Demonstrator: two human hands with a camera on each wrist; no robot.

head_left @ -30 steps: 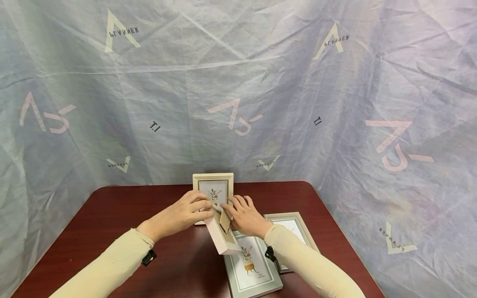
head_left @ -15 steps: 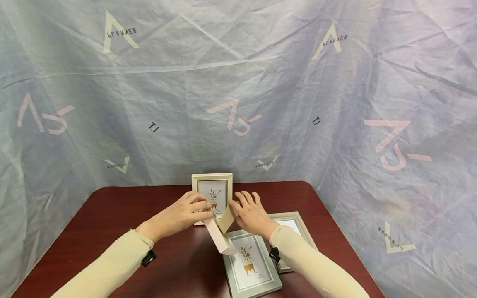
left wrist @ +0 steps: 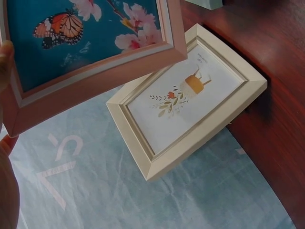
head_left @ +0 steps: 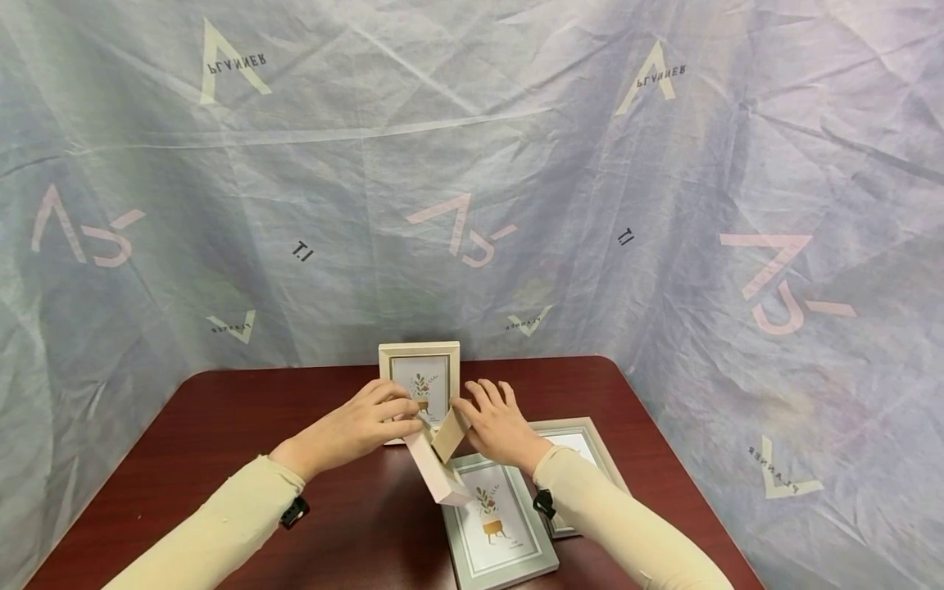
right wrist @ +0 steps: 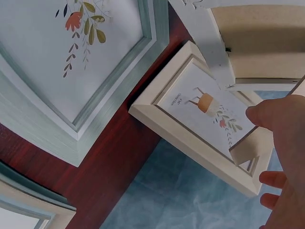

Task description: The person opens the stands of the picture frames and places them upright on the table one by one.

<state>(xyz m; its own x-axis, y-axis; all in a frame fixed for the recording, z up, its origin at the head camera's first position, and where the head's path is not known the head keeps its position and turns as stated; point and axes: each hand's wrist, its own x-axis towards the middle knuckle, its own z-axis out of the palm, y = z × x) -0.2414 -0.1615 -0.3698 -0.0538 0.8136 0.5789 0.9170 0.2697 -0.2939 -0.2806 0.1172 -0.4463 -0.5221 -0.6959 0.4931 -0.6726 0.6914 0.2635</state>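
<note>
A pink picture frame (head_left: 433,471) is held up over the table in my left hand (head_left: 354,426), which grips it by its upper edge. Its front, in the left wrist view, carries a butterfly-and-blossom picture (left wrist: 62,28). The brown back board (right wrist: 262,38) shows in the right wrist view. From that back a stand leg (head_left: 451,434) juts out at an angle. My right hand (head_left: 503,426) pinches the leg's free end between thumb and fingers. Directly behind stands a cream picture frame (head_left: 419,349), upright, with a plant print, partly covered by my left fingers.
A grey-green picture frame (head_left: 546,561) lies face up on the dark red table (head_left: 332,524), below the pink one. To its right lies a beige frame (head_left: 601,447), partly under my right forearm. A printed grey cloth (head_left: 369,205) hangs behind the table.
Since a second ago, my right hand has moved slightly right and swung the stand leg outward from the frame's back. Over the last half second both hands hardly move.
</note>
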